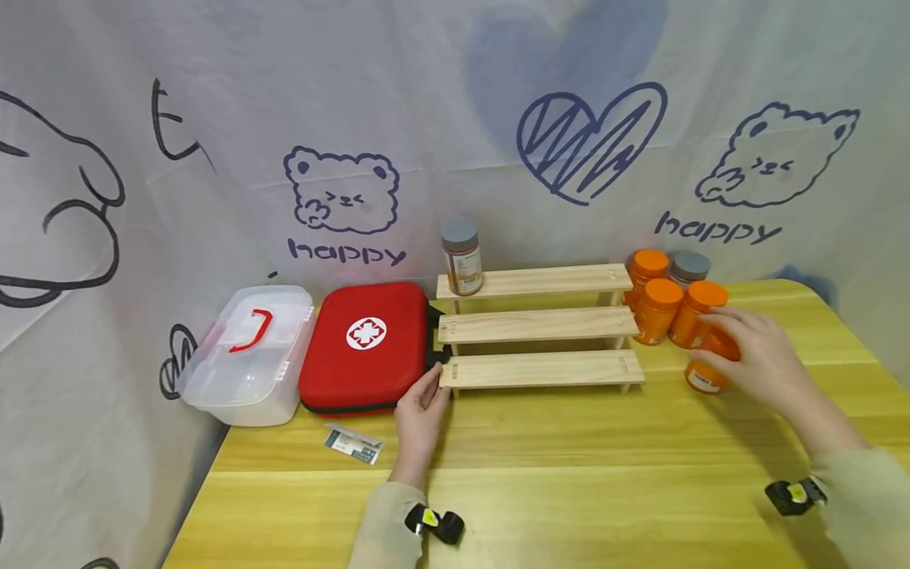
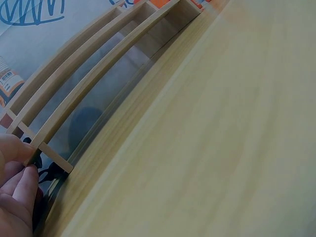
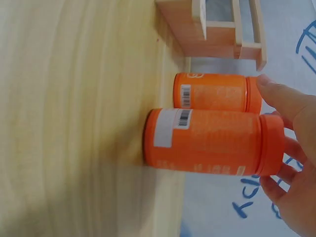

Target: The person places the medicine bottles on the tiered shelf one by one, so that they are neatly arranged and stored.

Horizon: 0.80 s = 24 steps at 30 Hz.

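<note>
My left hand (image 1: pixel 419 415) pinches the left end of the lowest step of a three-step wooden display rack (image 1: pixel 540 370); in the left wrist view, thumb and finger (image 2: pixel 22 150) meet at that end. My right hand (image 1: pixel 764 359) is around the lid of an orange bottle (image 3: pixel 207 140), which stands upright on the table. In the right wrist view its thumb (image 3: pixel 284 96) is extended apart from that lid, fingers behind it. Other orange-lidded bottles (image 1: pixel 657 308) and a grey-lidded bottle (image 1: pixel 690 266) cluster behind. Another grey-lidded bottle (image 1: pixel 462 257) stands on the rack's top step, at left.
A red first-aid case (image 1: pixel 370 363) lies left of the rack, close to it. Beyond it sits a clear plastic box (image 1: pixel 245 379) with a red handle. A small printed packet (image 1: pixel 354 444) lies in front of the case. A printed curtain (image 1: pixel 441 103) hangs behind the table.
</note>
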Each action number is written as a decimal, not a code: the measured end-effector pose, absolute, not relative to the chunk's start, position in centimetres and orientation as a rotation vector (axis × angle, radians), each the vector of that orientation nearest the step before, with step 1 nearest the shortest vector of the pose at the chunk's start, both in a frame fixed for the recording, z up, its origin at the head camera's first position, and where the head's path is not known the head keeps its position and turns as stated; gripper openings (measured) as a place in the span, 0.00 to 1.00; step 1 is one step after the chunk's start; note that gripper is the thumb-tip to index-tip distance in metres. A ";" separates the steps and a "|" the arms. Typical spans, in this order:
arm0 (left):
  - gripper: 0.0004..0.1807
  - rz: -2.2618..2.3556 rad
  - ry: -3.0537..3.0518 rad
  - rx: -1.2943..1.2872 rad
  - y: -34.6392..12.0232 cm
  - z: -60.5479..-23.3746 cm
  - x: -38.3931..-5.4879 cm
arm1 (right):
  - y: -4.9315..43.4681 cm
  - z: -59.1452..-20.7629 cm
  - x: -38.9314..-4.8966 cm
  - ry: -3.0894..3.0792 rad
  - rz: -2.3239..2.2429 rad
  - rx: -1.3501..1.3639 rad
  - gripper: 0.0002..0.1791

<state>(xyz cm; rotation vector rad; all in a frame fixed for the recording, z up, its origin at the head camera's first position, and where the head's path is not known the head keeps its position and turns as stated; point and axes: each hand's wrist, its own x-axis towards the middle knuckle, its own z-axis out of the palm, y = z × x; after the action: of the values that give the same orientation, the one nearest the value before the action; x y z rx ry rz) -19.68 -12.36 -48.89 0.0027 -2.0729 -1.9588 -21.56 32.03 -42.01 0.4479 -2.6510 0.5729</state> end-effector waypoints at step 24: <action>0.22 -1.970 -2.067 0.044 -12.6 -50.8 -20.5 | 33.9 -45.0 -20.6 -2.590 1.161 0.161 0.32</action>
<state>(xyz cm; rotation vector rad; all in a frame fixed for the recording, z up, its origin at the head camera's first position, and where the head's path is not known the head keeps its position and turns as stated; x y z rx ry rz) -20.49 -12.59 -50.76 0.0437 -2.0669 -1.9699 -20.57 33.89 -44.99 0.1610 -2.5900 1.1611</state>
